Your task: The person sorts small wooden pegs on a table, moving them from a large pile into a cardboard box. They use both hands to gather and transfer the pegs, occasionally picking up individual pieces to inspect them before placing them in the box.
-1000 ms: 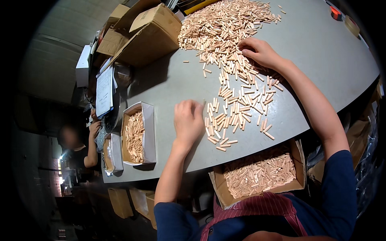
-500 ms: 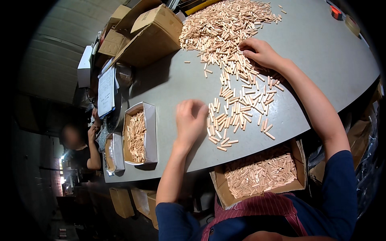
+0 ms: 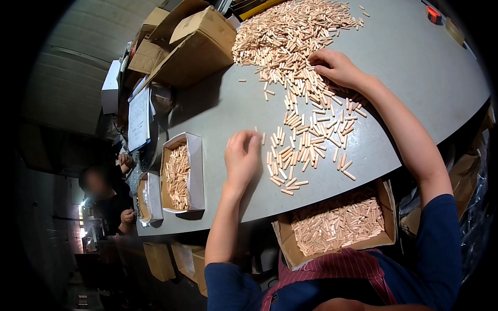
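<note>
Short wooden dowels lie in a big heap (image 3: 290,31) at the far side of the grey table (image 3: 218,103), thinning into a loose scatter (image 3: 308,145) toward the near edge. My left hand (image 3: 242,158) hovers left of the scatter, its fingers curled inward and closed; what they hold, if anything, is hidden. Right beside its fingertips are a single dowel (image 3: 263,138) and a blurred one. My right hand (image 3: 337,67) rests at the heap's lower right side, thumb and forefinger slightly apart, fingertips touching dowels.
An open white-sided box (image 3: 194,171) of dowels stands on the left, beside a smaller box (image 3: 151,197). Below the near edge, a carton (image 3: 386,212) holds many dowels. Cardboard boxes (image 3: 202,41) stand far left. A co-worker (image 3: 111,202) sits beyond the left edge.
My left hand has moved slightly left, and dowels now show beside its fingertips, apart from the scatter. My right hand has stayed put. The co-worker's hands have shifted.
</note>
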Available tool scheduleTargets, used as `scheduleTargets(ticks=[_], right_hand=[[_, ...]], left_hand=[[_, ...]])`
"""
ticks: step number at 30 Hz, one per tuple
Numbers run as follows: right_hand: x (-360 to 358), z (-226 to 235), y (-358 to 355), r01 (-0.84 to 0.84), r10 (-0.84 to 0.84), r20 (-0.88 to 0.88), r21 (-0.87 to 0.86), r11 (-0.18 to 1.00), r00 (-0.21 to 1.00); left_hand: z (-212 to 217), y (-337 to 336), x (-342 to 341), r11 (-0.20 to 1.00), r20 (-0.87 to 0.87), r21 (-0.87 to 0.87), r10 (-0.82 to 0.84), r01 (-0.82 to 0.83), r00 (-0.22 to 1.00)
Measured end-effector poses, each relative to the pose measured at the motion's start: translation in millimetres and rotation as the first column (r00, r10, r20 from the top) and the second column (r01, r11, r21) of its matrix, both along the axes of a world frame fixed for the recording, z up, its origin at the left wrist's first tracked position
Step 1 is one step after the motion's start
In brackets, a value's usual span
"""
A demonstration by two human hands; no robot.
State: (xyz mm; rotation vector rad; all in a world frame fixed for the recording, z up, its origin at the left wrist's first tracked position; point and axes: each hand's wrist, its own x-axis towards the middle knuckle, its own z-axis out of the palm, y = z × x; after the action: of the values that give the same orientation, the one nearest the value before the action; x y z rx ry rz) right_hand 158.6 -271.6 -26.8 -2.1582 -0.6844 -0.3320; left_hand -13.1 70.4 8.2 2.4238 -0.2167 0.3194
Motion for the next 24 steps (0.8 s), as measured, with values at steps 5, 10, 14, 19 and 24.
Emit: scheduleTargets(ticks=[5, 10, 14, 19, 24], right_hand=[[2.1, -3.6, 2.4, 0.003, -0.005, 0.057, 0.033, 0.999, 0.998], [0.3, -1.4, 0.3, -0.005, 0.006, -0.034, 0.013, 1.000, 0.999], [-2.3, 1.7, 0.8, -0.004, 0.007, -0.087, 0.038, 0.999, 0.996], [4.6, -9.2, -0.7, -0.006, 0.005, 0.019, 0.082, 0.997, 1.000], [0.0, -1.2, -1.0, -0.019, 0.021, -0.083, 0.030, 0.999, 0.996]], left_hand=[[3.6, -8.3, -7.0, 0.994, 0.092, 0.098, -0.047, 0.038, 0.995], [6.4, -17.8, -26.1, 0.982, 0.102, 0.161, -0.117, 0.100, 0.988], [3.2, -21.1, -50.1, 0.986, 0.101, 0.143, -0.100, 0.085, 0.990], [11.2, -22.2, -78.7, 0.986, 0.042, 0.087, -0.145, 0.141, 0.989], [9.0, -11.8, -103.7, 0.990, -0.026, -0.115, -0.082, 0.079, 0.996]])
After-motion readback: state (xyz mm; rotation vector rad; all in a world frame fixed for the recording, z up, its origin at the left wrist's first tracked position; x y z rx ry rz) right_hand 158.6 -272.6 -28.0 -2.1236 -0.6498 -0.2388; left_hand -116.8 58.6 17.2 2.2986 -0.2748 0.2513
